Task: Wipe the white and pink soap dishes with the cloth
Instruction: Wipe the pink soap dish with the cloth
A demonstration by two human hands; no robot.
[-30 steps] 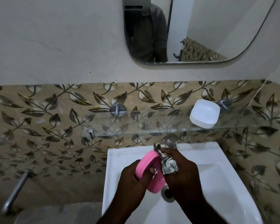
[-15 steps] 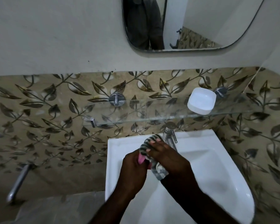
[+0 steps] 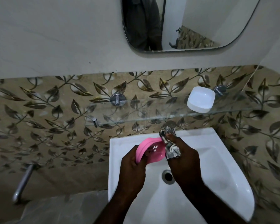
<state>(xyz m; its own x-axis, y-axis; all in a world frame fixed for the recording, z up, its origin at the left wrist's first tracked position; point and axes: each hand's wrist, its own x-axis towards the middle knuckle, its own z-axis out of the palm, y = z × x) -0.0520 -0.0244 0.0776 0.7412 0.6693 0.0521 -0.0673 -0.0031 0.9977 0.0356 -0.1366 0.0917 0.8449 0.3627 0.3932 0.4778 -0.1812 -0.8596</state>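
Uncovered since half a second ago, the oval pink soap dish (image 3: 156, 156) is shown with its slotted hollow facing up. It is gripped at its left edge by the curled fingers of the left hand (image 3: 132, 165), over a glossy white sink (image 3: 225, 159). A crumpled patterned cloth (image 3: 170, 148), drawn back to the dish's right rim, is pinched in the right hand (image 3: 184, 160). Higher and to the right, the smooth, rounded-square white soap dish (image 3: 200, 101) is set on a glass shelf (image 3: 144, 113).
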